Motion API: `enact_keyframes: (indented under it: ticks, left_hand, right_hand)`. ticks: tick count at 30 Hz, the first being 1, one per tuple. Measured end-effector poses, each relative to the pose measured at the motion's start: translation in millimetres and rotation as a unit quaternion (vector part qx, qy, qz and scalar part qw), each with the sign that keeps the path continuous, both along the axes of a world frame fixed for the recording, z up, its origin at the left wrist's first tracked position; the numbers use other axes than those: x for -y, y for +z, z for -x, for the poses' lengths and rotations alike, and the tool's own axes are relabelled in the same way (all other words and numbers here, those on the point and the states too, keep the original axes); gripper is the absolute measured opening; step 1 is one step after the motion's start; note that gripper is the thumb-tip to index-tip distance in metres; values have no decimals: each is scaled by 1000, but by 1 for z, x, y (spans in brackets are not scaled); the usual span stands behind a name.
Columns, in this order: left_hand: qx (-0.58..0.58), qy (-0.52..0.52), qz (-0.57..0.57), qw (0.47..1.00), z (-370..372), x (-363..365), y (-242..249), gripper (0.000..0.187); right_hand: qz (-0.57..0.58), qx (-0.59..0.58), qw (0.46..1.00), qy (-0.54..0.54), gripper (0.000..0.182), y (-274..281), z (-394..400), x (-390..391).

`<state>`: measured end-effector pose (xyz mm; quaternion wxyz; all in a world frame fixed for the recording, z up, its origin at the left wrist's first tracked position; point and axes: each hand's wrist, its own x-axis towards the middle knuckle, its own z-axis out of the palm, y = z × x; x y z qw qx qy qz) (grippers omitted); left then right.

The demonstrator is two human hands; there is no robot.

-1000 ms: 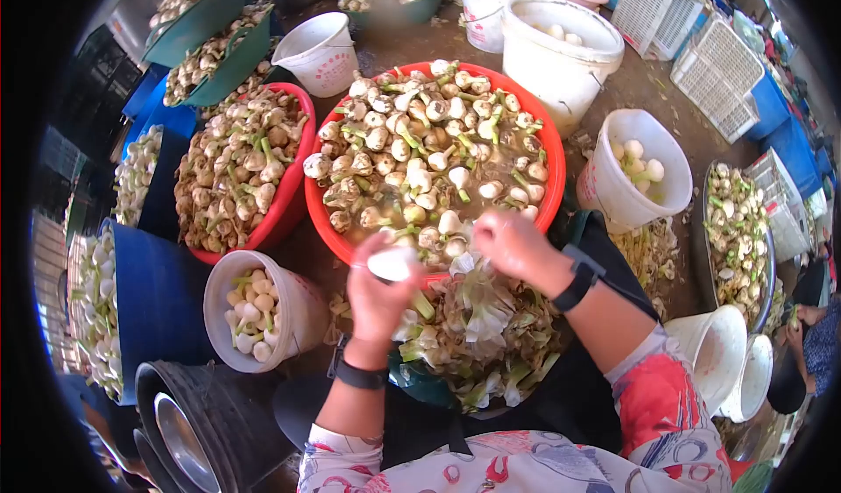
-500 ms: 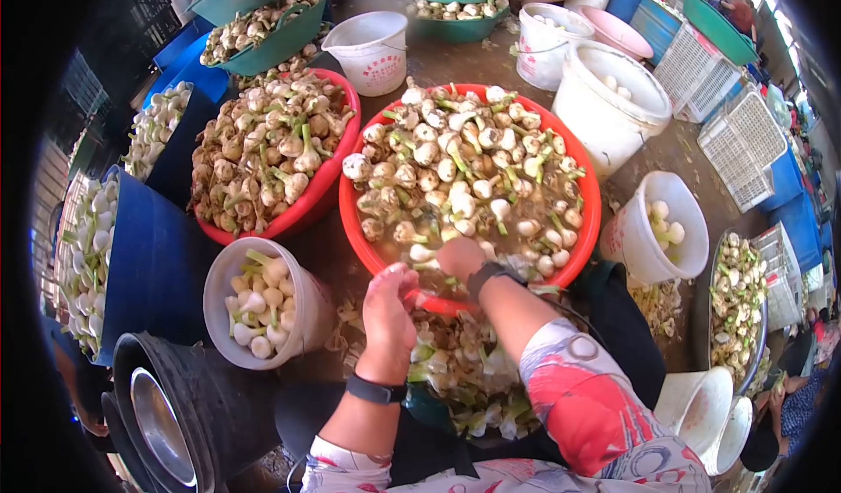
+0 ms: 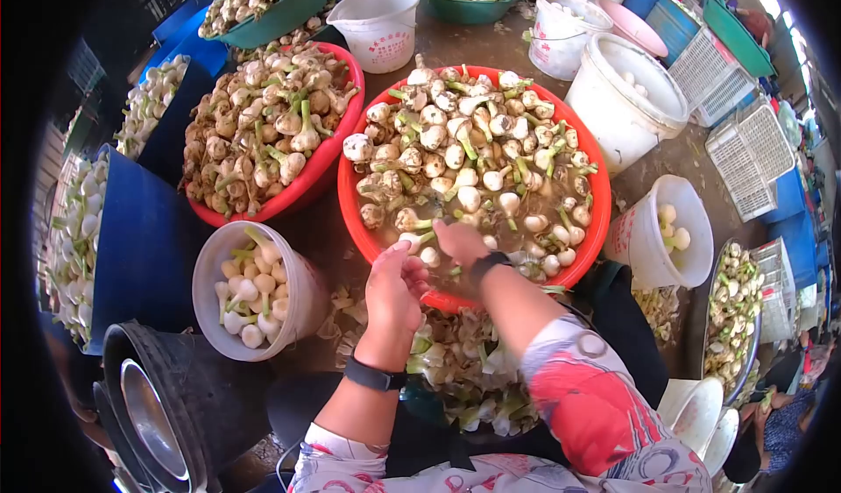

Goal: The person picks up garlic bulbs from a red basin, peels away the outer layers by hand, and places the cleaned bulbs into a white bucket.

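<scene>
A red basin (image 3: 599,230) of murky water holds many garlic bulbs (image 3: 469,198) with green stems. My right hand (image 3: 462,244) is low over its near side, fingers together around the stem end of a white garlic bulb (image 3: 411,241). To the left, my left hand (image 3: 396,290) is raised at the rim, fingers loosely bent and apart, thumb side close beside that bulb; its palm looks bare. Whether the left fingertips touch the bulb is hard to see. Loose garlic skins and peelings (image 3: 473,366) lie in a heap below my hands.
At left stand a white bucket (image 3: 305,305) of peeled garlic, a red tub (image 3: 337,156) of unwashed bulbs, blue bins (image 3: 140,256) and a black bucket (image 3: 210,405). White buckets (image 3: 613,134) and crates (image 3: 749,147) line the right. Another person (image 3: 784,432) sits at lower right.
My right hand has lifted slightly from the water with a garlic bulb at its fingers. My left hand has moved up and right towards it. The view has shifted a little.
</scene>
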<state>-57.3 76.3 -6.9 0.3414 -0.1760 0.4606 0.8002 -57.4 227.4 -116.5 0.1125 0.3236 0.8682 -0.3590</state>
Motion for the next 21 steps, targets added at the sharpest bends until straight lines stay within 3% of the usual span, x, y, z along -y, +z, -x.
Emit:
enact_keyframes:
  ticks: [1, 3, 5, 7, 8, 9, 10, 11, 12, 13, 15, 16, 17, 18, 19, 20, 21]
  left_hand:
    - [-9, -3, 2, 1000, -3, 2, 4, 14]
    - [18, -11, -15, 1000, -9, 9, 10, 15]
    - [17, 0, -18, 1000, -9, 16, 12, 16]
    - [-19, 17, -10, 1000, -10, 19, 9, 17]
    - [-18, 3, -10, 1000, -9, 20, 2, 16]
    - [-14, 4, -10, 1000, -8, 19, -2, 16]
    - [30, -31, -3, 999, -6, 16, -4, 18]
    - [74, -67, 2, 995, -5, 12, -5, 19]
    - [114, -113, -18, 987, -4, 9, -3, 21]
    - [115, -117, -19, 986, -6, 5, -1, 21]
    - [142, -197, -281, 928, -11, -1, 6, 24]
    - [141, -183, -330, 915, -11, -1, 4, 26]
    - [141, -188, -332, 914, -11, 0, 4, 26]
    - [98, -209, -264, 936, -11, 1, 7, 25]
    - [53, -227, -196, 952, -13, 0, 13, 25]
    - [-36, -243, -154, 957, -20, 2, 22, 28]
    - [-36, -248, -155, 956, -26, 3, 22, 28]
  right_hand:
    - [2, -9, 1000, -3, 30, -16, 3, 2]
    - [-173, 56, 958, 223, 27, -29, 9, 6]
    - [-136, 51, 982, 119, 24, -25, 0, 8]
    - [-287, 19, 944, 162, 22, -30, -11, 6]
    - [-285, 26, 943, 167, 22, -22, -23, 5]
    - [-167, -150, 974, 17, 21, -12, -35, 1]
    - [-39, -318, 937, -139, 21, 6, -43, 1]
    - [-44, -317, 937, -141, 21, 30, -51, 4]
    - [199, -343, 889, -228, 20, 57, -63, 10]
    - [428, -348, 778, -301, 20, 76, -72, 16]
    - [457, -339, 772, -283, 19, 95, -86, 27]
    - [487, -328, 766, -262, 19, 99, -90, 29]
    - [484, -331, 766, -263, 19, 99, -92, 28]
    - [259, -426, 850, -169, 18, 98, -95, 26]
    - [13, -487, 871, -64, 17, 99, -98, 23]
    - [-50, -479, 875, -50, 17, 114, -104, 25]
    - [-54, -480, 874, -55, 17, 131, -112, 29]
